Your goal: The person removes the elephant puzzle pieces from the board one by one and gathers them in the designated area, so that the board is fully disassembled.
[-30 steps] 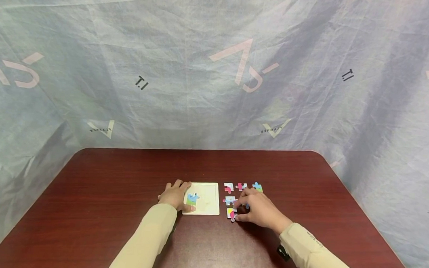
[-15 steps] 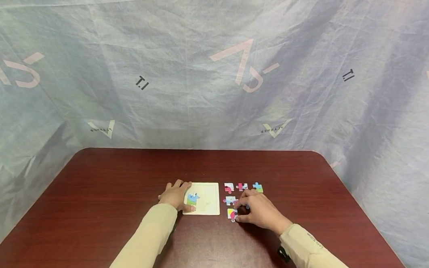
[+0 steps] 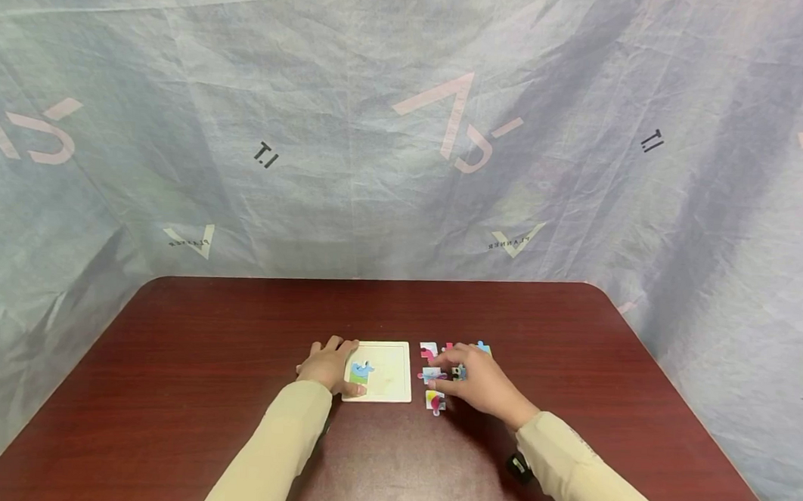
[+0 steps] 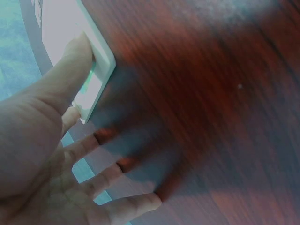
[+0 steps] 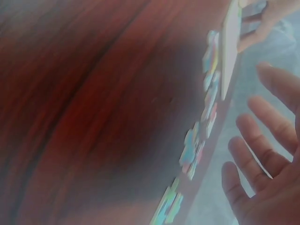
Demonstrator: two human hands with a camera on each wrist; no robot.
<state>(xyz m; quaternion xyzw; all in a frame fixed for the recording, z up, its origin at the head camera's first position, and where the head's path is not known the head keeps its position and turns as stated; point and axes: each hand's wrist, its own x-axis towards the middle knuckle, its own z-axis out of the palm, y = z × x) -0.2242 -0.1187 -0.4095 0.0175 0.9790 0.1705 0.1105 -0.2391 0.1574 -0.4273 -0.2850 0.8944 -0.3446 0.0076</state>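
In the head view my left hand lies at the left side of a pale puzzle board. Its thumb presses on the board near the front left corner, and the other fingers spread out straight. One blue and green puzzle piece sits in the board beside that thumb. My right hand hovers over loose puzzle pieces right of the board, holding nothing; the right wrist view shows its fingers apart. Under its fingertips is a light blue puzzle piece. A yellow and pink puzzle piece lies nearer the front.
Behind the right hand are a pink and white puzzle piece, partly covered pink piece and blue-green piece. Everything rests on a dark red wooden table. A grey printed cloth hangs behind its far edge.
My right hand has moved away from the yellow and pink puzzle piece, up toward the middle row, uncovering that piece. The left hand and the board have stayed put.
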